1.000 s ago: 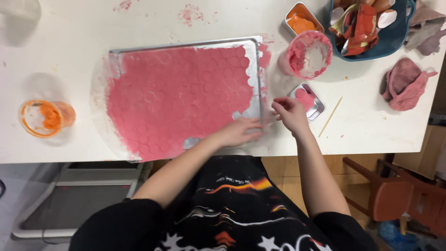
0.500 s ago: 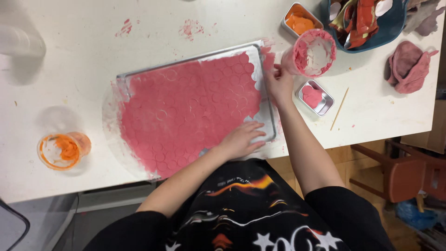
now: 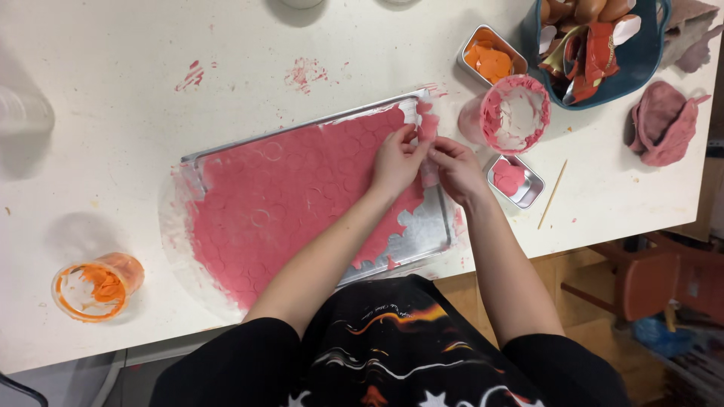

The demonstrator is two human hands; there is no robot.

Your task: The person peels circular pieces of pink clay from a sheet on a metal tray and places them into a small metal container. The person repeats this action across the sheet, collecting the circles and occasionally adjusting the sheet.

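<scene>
Hands meet at the far right corner of the metal tray (image 3: 422, 241), seen from the head camera looking straight down. Spread over that tray lies a pink sheet (image 3: 294, 203) of soft material stamped with circles, its long axis running along the tray's length, away to the left of both hands. The left hand (image 3: 396, 162) rests on the sheet's right edge, fingers pinched on a small pink piece (image 3: 427, 126) lifted just above the tray corner. The right hand (image 3: 455, 167) closes on the same piece from the other side, touching the left fingertips. Both hands are equally near it. Just right of the tray stand a pink-smeared cup (image 3: 515, 113) and a small tin (image 3: 514, 181) holding pink discs.
</scene>
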